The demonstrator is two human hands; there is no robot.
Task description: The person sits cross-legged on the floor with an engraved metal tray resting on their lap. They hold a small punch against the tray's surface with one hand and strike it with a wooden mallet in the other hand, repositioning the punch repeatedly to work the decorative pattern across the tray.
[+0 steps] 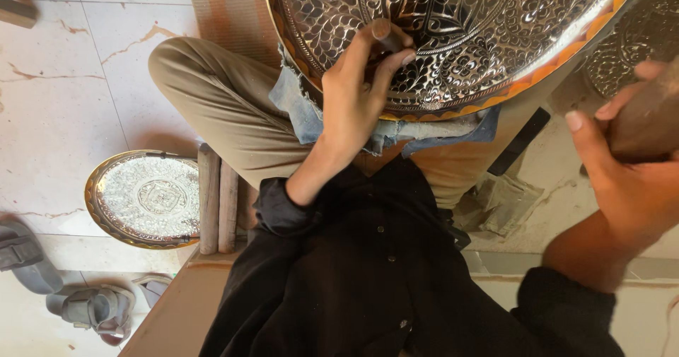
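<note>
- Head view looked down on a seated person's lap, where a large engraved metal tray (pixel 453 39) rested tilted on a scrap of blue cloth (pixel 297 106) over the bent knee.
- Left hand (pixel 353 95) lay against the tray's patterned face near its lower rim, its fingers (pixel 392 63) curled tight around a short punch-like tool (pixel 385 33) whose end touched the metal.
- Right hand (pixel 626 166) was raised to the right of the tray, apart from it, its fingers wrapped around a thick brown wooden handle (pixel 647 120); the handle's far end ran out of frame.
- A smaller engraved tray (pixel 145 198) lay on the marble floor (pixel 64 81) at the left, beside two wooden sticks (pixel 216 198).
- Grey sandals (pixel 88 306) sat below it.
</note>
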